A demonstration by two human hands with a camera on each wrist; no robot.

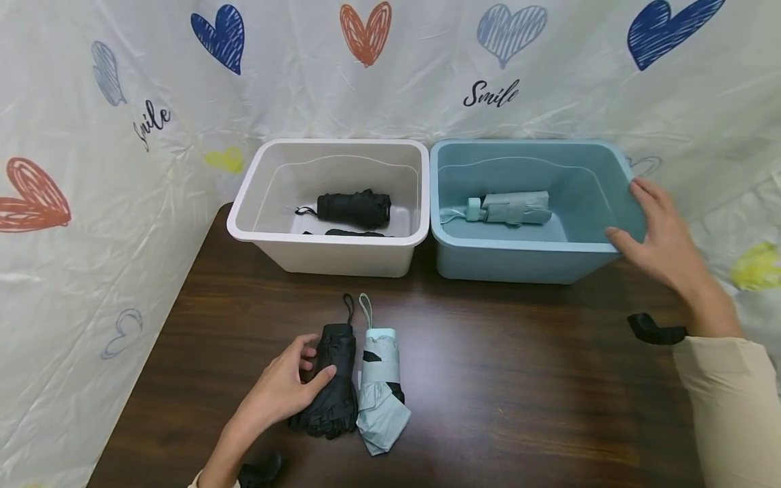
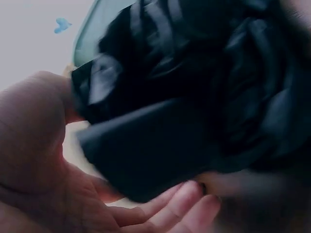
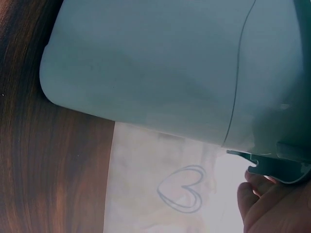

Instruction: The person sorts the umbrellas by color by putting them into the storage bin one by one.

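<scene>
A folded black umbrella (image 1: 337, 352) lies on the table, its wrist loop pointing toward the bins. My left hand (image 1: 283, 386) is at its left side, thumb over the fabric and fingertips along the edge; the left wrist view shows a gap between thumb and umbrella. Right beside lies a folded light-blue umbrella (image 1: 381, 366). My right hand (image 1: 662, 237) grips the right rim of the blue bin (image 1: 500, 261), with fingertips at the rim's underside in the right wrist view. Inside that bin rests a light-blue umbrella (image 1: 515, 207).
Left of the blue bin stands a white bin (image 1: 342, 256) with a black umbrella (image 1: 354, 209) and another dark item partly hidden by the front wall. Behind both hangs a white sheet (image 1: 427, 68) printed with hearts. All stand on a dark wooden table (image 1: 518, 379).
</scene>
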